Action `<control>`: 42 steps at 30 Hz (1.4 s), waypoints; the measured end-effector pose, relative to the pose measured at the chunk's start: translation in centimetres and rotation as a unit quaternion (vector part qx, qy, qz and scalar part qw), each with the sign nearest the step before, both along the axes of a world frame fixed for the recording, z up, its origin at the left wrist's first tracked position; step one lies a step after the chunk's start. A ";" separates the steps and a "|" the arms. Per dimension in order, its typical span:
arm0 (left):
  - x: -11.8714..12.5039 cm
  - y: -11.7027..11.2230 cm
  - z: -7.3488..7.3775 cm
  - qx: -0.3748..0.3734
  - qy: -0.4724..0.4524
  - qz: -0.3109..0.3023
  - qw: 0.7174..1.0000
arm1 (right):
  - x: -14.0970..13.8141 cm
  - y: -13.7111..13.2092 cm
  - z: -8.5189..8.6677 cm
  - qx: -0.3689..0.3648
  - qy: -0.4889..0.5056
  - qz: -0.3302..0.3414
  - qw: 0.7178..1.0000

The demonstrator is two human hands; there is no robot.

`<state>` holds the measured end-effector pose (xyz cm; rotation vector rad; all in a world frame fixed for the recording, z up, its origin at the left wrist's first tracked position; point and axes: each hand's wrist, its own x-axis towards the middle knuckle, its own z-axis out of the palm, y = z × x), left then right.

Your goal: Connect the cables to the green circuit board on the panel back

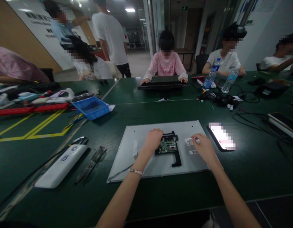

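A flat grey-white panel (146, 167), like the back of a display, lies on the table in front of me. On its middle sits a black plastic bracket (177, 158) with a green circuit board (169, 144) in it. My left hand (154, 139) is closed over the bracket's upper left edge, its fingertips partly hidden. To the right, my right hand (203, 147) hovers above the panel beside a white label (189, 141). Thumb and index finger are pinched together; whatever is between them is too small to make out.
Left of the panel lie eyeglasses (90, 166), a white power bank (62, 166) with cables, and a blue tray (91, 108). A lit phone (221, 137) is close on the right. Bottles (211, 76) and cables stand farther back. A person opposite holds a dark panel (163, 85).
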<state>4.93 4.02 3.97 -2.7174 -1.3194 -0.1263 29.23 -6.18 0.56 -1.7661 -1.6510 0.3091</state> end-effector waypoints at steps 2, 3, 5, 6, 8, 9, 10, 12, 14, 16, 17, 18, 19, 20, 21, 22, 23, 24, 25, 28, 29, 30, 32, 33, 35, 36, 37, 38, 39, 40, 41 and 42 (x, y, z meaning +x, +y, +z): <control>0.1 0.2 0.3 0.008 -0.001 0.009 1.000 | 0.0 0.0 0.1 -0.002 -0.008 -0.002 1.000; 0.1 0.3 0.5 0.013 -0.003 0.014 1.000 | 0.0 0.0 0.1 -0.001 -0.012 -0.004 1.000; 0.4 0.8 0.9 0.025 -0.006 0.024 0.999 | 0.0 0.1 0.1 0.001 -0.020 -0.010 1.000; 0.6 1.1 1.0 0.029 -0.008 0.027 0.999 | 0.1 0.1 0.0 0.003 -0.023 -0.015 1.000; 1.0 1.6 1.0 0.033 -0.007 0.033 0.999 | 0.3 0.1 -0.1 0.004 -0.031 -0.024 0.999; 1.2 1.8 0.9 0.031 -0.005 0.035 0.999 | 0.5 0.1 -0.2 0.004 -0.034 -0.028 0.999; 1.3 2.0 0.7 0.029 -0.003 0.037 0.999 | 0.6 0.1 -0.3 0.004 -0.036 -0.032 0.999; 1.5 2.1 0.3 0.022 0.000 0.041 0.999 | 0.9 0.2 -0.5 -0.001 -0.036 -0.033 0.999; 1.4 2.0 0.0 0.017 -0.003 0.044 0.999 | 1.1 0.1 -0.6 -0.012 -0.031 -0.025 0.999; 1.1 1.7 -0.1 0.013 -0.011 0.046 0.999 | 1.2 0.1 -0.7 -0.024 -0.025 -0.012 0.999; 0.9 1.6 -0.1 0.012 -0.015 0.046 0.999 | 1.2 0.1 -0.7 -0.028 -0.023 -0.008 0.999; 0.7 1.4 -0.1 0.011 -0.018 0.047 0.999 | 1.2 0.2 -0.7 -0.030 -0.021 -0.006 0.999; 0.5 1.1 0.0 0.009 -0.022 0.047 0.999 | 1.2 0.2 -0.7 -0.030 -0.019 -0.002 0.999; 0.2 0.9 0.0 0.004 -0.031 0.047 0.998 | 1.2 0.2 -0.7 -0.029 -0.018 0.005 0.999; -0.2 0.6 0.1 -0.006 -0.047 0.047 0.998 | 1.1 0.2 -0.6 -0.028 -0.019 0.018 0.999; -0.6 0.2 0.1 -0.021 -0.069 0.044 0.996 | 1.0 0.3 -0.6 -0.028 -0.020 0.033 0.999; -1.0 -0.2 0.1 -0.042 -0.096 0.037 0.994 | 0.9 0.3 -0.6 -0.029 -0.022 0.048 0.998; -1.5 -0.6 0.1 -0.070 -0.125 0.026 0.989 | 0.9 0.3 -0.5 -0.031 -0.024 0.060 0.997; -1.9 -1.0 0.2 -0.103 -0.151 0.011 0.983 | 0.8 0.2 -0.5 -0.034 -0.027 0.067 0.997; -3.3 -2.1 0.4 -0.208 -0.194 -0.031 0.958 | 0.7 0.1 -0.5 -0.042 -0.031 0.060 0.997; -3.7 -2.3 0.4 -0.237 -0.203 -0.039 0.949 | 0.7 0.1 -0.6 -0.043 -0.033 0.052 0.997; -4.1 -2.5 0.5 -0.260 -0.210 -0.043 0.941 | 0.7 0.1 -0.6 -0.042 -0.035 0.043 0.998; -4.7 -2.5 0.4 -0.290 -0.224 -0.049 0.929 | 0.7 0.1 -0.7 -0.038 -0.042 0.026 0.998; -4.9 -2.5 0.4 -0.300 -0.230 -0.053 0.924 | 0.7 0.1 -0.7 -0.035 -0.045 0.021 0.998; -5.3 -2.4 0.2 -0.314 -0.236 -0.060 0.917 | 0.6 0.1 -0.8 -0.029 -0.050 0.017 0.998; -5.4 -2.3 0.0 -0.318 -0.239 -0.062 0.915 | 0.5 0.1 -0.8 -0.025 -0.053 0.013 0.998; -5.5 -2.3 -0.1 -0.320 -0.243 -0.062 0.914 | 0.4 0.1 -0.7 -0.021 -0.056 0.009 0.998; -5.6 -2.2 -0.2 -0.318 -0.247 -0.061 0.913 | 0.3 0.2 -0.6 -0.016 -0.060 0.006 0.998; -5.7 -2.2 -0.2 -0.314 -0.253 -0.060 0.913 | 0.2 0.3 -0.4 -0.011 -0.065 0.005 0.998; -5.7 -2.2 -0.3 -0.311 -0.259 -0.062 0.913 | 0.0 0.4 0.0 -0.007 -0.071 0.010 0.997; -5.7 -2.2 -0.3 -0.307 -0.264 -0.065 0.912 | -0.2 0.7 0.4 -0.005 -0.078 0.024 0.997; -5.7 -2.2 -0.2 -0.305 -0.269 -0.070 0.911 | -0.4 1.1 0.9 -0.005 -0.085 0.047 0.995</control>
